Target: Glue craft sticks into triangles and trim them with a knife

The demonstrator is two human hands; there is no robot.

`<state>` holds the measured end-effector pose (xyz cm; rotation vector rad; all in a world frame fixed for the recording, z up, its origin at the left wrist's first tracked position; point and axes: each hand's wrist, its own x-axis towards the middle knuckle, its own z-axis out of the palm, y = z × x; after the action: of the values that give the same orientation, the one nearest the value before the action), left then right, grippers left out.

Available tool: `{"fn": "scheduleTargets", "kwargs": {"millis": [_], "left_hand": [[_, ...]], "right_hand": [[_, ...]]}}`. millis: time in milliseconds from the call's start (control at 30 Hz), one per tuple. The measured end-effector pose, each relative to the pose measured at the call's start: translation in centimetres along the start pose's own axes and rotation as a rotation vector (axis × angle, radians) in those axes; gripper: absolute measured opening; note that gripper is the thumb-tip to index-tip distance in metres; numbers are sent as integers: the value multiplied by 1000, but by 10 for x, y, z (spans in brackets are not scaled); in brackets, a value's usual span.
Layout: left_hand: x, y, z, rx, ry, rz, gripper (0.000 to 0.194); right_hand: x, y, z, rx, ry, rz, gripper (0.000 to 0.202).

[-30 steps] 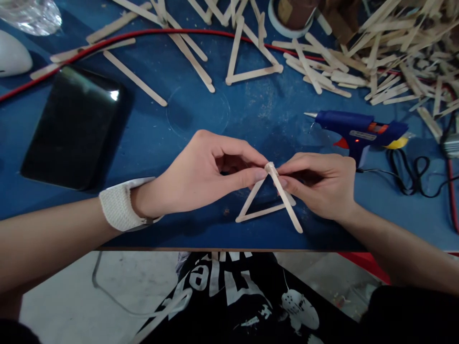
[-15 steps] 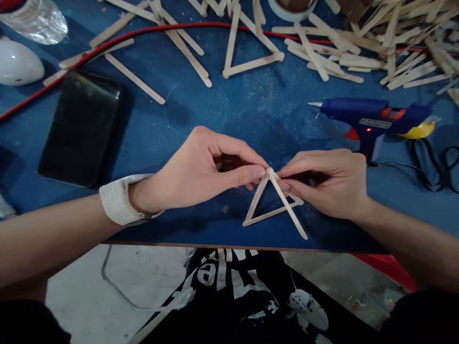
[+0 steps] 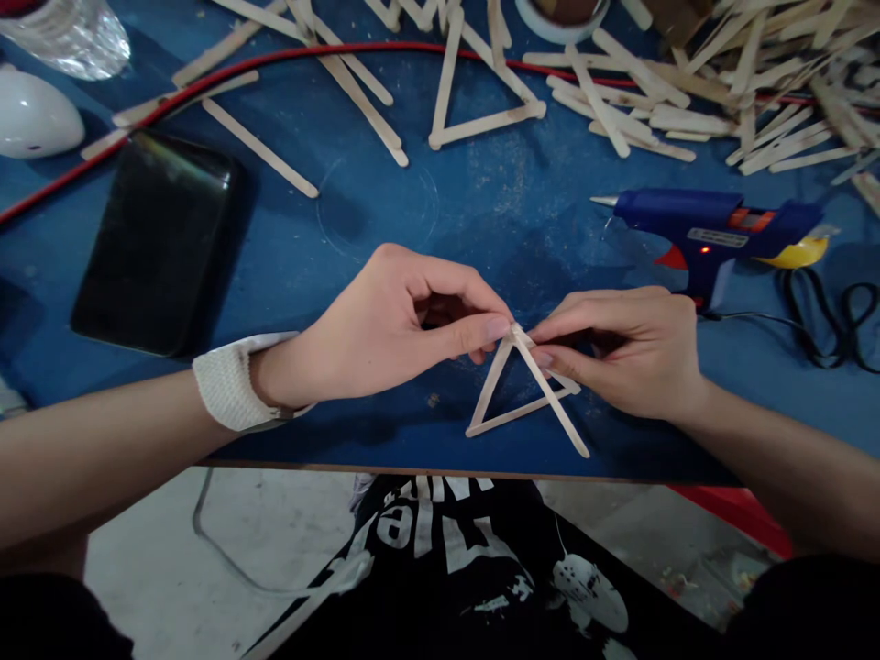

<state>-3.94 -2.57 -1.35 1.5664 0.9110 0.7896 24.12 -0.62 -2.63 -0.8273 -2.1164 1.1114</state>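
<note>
Near the table's front edge, a triangle of popsicle sticks [image 3: 507, 423] is held between both hands. One more popsicle stick [image 3: 558, 411] joins its top corner and slants down to the right, crossing over the triangle's lower side. My left hand [image 3: 412, 321] pinches the top corner between thumb and forefinger. My right hand [image 3: 622, 353] is closed on the sticks just right of that corner, hiding part of the triangle's right side. Both sets of fingertips nearly meet at the joint, where the glue spot is partly covered.
A blue glue gun [image 3: 711, 229] with a lit red light lies right, its black cord [image 3: 818, 321] beyond. Loose popsicle sticks [image 3: 749, 82] pile up at back right. Another stick triangle [image 3: 488, 126] lies behind. A black box-shaped device [image 3: 155, 247] and red cable [image 3: 289, 60] lie left.
</note>
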Motion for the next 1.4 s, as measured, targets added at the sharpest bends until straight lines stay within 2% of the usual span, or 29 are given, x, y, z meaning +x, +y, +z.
{"fn": "scheduleTargets", "kwargs": {"millis": [233,467,700,1167,1400], "left_hand": [[1,2,1,1,0,-2,38],[-1,-1,0,-18,-12,22,17],[0,2,0,30,-24,22,35],[0,-3,0,-71,-30,24,23],[0,-4,0,-50,-36,24,29]], "right_hand": [[0,-1,0,5,-14,29,4],[-1,1,0,23,-11,-12,8],[-2,0,1,63,-18,-22,16],[-1,6,2,178,-33,-28,23],[-1,7,2,170,-48,-48,27]]}}
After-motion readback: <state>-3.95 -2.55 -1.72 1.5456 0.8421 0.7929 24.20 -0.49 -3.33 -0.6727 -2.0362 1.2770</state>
